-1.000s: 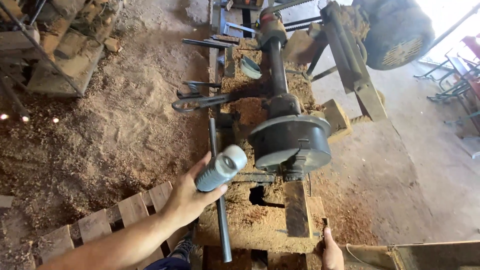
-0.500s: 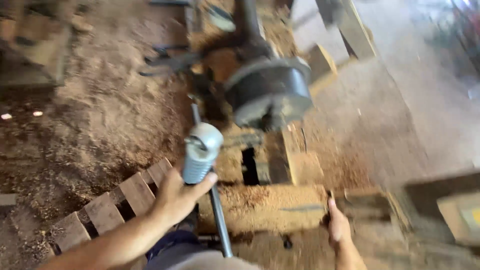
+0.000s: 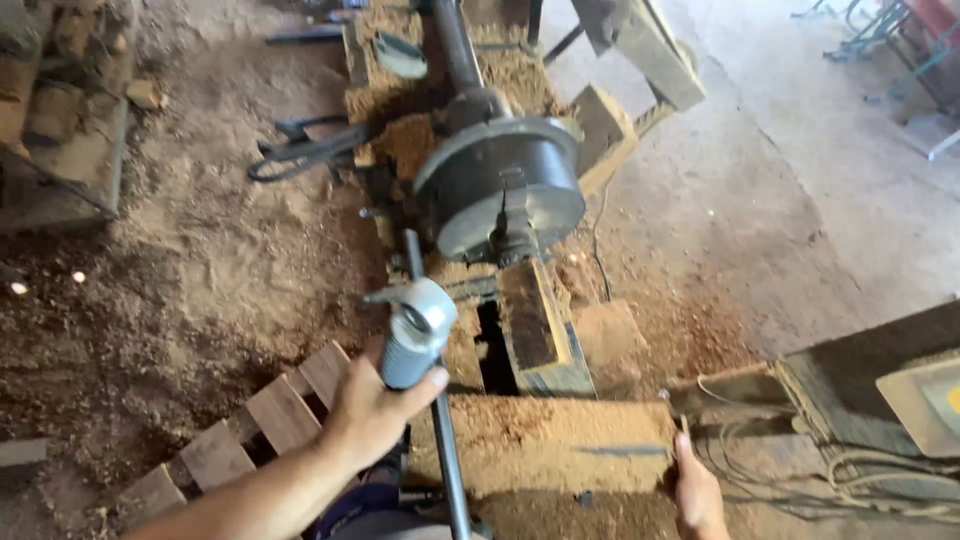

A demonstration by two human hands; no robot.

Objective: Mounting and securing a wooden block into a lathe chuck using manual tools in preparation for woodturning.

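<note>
— what does the left hand (image 3: 375,410) hold?
— its fingers are wrapped around a grey cylindrical tool (image 3: 412,333), gripped at the lower end, with the rounded metal head tilted up toward the lathe's dark round faceplate (image 3: 500,185).
— where does the tool sit?
— over the near left edge of the sawdust-caked lathe bed (image 3: 560,445), just beside a long dark metal bar (image 3: 440,430) that runs along that edge.
— and the right hand (image 3: 697,495)?
— at the bed's near right corner, closed on a thin metal rod (image 3: 684,432); how firmly it grips, i cannot tell.
— what surrounds them?
— a wooden block (image 3: 535,330) between faceplate and bed, slatted planks (image 3: 250,420) on the shavings-covered floor (image 3: 200,270) to the left, dark tongs (image 3: 300,150) near the far left edge, and tangled cables (image 3: 850,485) at right.
</note>
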